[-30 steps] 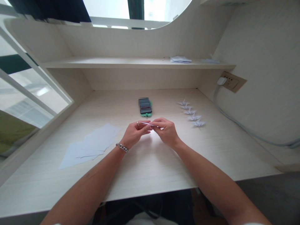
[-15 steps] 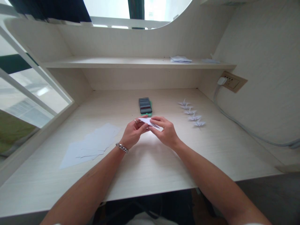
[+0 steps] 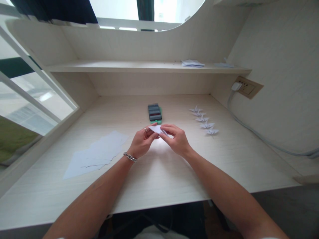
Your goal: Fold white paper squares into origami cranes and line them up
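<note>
Grip pinched from both sides: left hand [image 3: 141,142] and right hand [image 3: 178,140] hold one folded paper [image 3: 155,128] over the tabletop [image 3: 159,181].

Left thumb and fingers press the paper's left part, right thumb and fingers its right part, with the fingertips close together; the fingers cover much of it, so its exact folds are hard to make out. A ring [image 3: 145,130] and a chain bracelet [image 3: 130,157] sit on the left hand and wrist. Just beyond the paper lies a dark phone [image 3: 155,114] with green along its edge. Five paper birds [image 3: 207,125] stand in a slanting row to the right, while loose white sheets [image 3: 99,149] overlap to the left. More folded papers [image 3: 192,63] rest on the shelf [image 3: 137,66] behind.
</note>
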Tool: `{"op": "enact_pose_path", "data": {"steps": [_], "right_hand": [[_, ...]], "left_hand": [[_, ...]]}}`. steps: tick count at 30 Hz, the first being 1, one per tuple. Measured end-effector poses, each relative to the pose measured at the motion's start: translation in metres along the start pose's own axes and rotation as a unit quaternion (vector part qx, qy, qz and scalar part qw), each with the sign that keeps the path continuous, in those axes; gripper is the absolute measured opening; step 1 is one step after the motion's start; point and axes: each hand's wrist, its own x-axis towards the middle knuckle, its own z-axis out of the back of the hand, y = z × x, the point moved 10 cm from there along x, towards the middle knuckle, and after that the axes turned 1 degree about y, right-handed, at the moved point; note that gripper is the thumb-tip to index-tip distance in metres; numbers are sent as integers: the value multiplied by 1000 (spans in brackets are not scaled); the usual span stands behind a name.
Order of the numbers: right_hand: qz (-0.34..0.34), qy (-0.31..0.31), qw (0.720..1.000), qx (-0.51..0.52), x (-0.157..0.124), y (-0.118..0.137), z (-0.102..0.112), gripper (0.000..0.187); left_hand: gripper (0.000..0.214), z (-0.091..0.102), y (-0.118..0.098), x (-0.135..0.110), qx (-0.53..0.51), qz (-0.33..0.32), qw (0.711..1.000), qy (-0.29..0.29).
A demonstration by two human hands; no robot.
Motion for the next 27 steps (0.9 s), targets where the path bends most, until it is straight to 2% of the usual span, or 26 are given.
{"op": "enact_pose_path", "data": {"steps": [6,10,13,15,18,23,27], "right_hand": [[-54,9,997,61,0,-12,-3,27],[-112,29,988,100,1,-29,-8,31],[-127,45,985,103,1,-33,-11,31],[-110,50,990,74,0,-29,-12,27],[-41,44,998,-36,-1,-13,-9,21],[31,35,981,-189,-2,1,-10,26],[57,14,970,-235,-2,6,-8,27]], "left_hand": [[58,-2,-6,0,30,-13,999,6],[56,-1,-2,0,47,-16,999,14],[55,0,1,0,65,-11,998,20],[55,1,4,0,80,-4,997,17],[53,4,5,0,107,6,994,6],[50,5,4,-3,166,8,986,-9],[49,0,2,-6,183,7,983,-18]]}}
